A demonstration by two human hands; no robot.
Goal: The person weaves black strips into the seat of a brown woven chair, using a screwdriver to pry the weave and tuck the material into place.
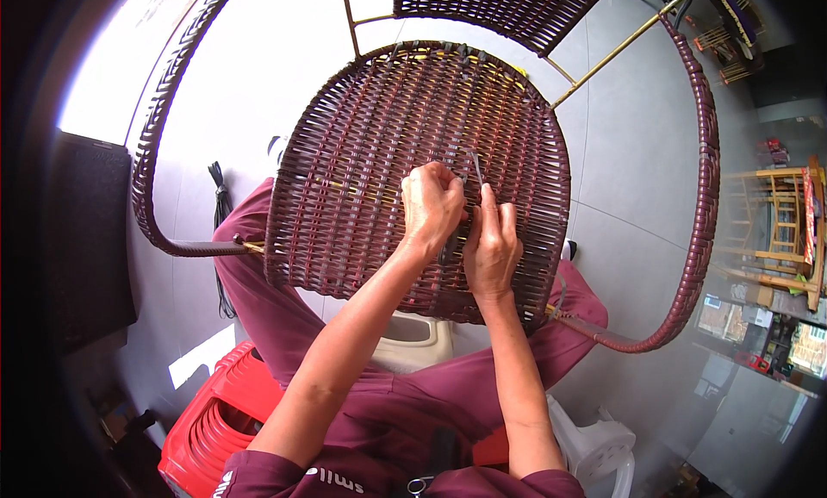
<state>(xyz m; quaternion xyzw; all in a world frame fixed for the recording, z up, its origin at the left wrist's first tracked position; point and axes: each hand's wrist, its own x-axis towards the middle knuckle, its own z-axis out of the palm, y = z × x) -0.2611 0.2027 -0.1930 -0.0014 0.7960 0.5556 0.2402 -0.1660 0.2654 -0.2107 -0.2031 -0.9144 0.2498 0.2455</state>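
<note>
Across the person's lap, a dark maroon woven-rattan chair seat [379, 153] is lying nearly fully woven. At its centre, the left hand [431, 205] is clenching around a loose grey strand [476, 166]; the right hand [491, 244] is pressing closed fingers beside it. Only this strand's tucking appears left.

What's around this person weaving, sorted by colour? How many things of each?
Maroon: 1, the woven plastic-wicker chair seat under the left hand and right hand.
Red: 1, the ribbed plastic stool.
White: 1, the moulded plastic stool.
Black: 1, the bundled cord on the floor.
Total: 4
</note>
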